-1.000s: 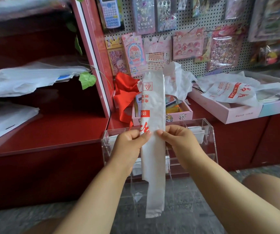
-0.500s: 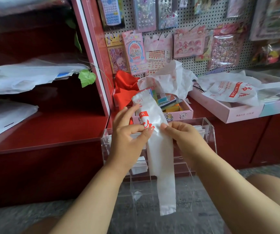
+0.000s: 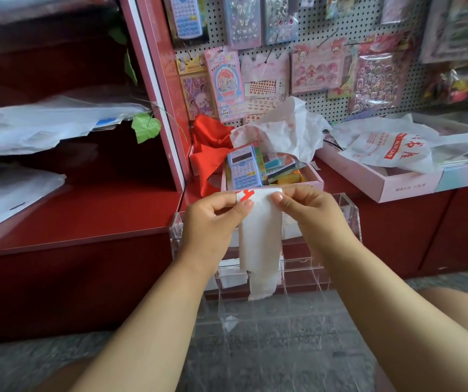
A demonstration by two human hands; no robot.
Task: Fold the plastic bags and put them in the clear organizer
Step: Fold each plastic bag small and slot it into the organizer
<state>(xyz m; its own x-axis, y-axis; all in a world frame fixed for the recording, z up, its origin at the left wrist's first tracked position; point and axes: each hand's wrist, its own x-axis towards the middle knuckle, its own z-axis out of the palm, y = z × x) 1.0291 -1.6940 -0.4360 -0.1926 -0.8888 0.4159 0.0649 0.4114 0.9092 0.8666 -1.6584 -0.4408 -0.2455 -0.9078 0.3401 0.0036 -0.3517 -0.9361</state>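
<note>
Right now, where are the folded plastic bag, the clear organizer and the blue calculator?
folded plastic bag [image 3: 259, 236]: head view, on its white middle below the fold.
clear organizer [image 3: 353, 215]: head view, on its right wall's upper edge.
blue calculator [image 3: 244, 171]: head view, on its keypad.

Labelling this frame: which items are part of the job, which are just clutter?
Job: folded bag, pinched by left hand and right hand; clear organizer; loose bags.
Clutter: calculator, red cloth, sticker packs, leaf.
</note>
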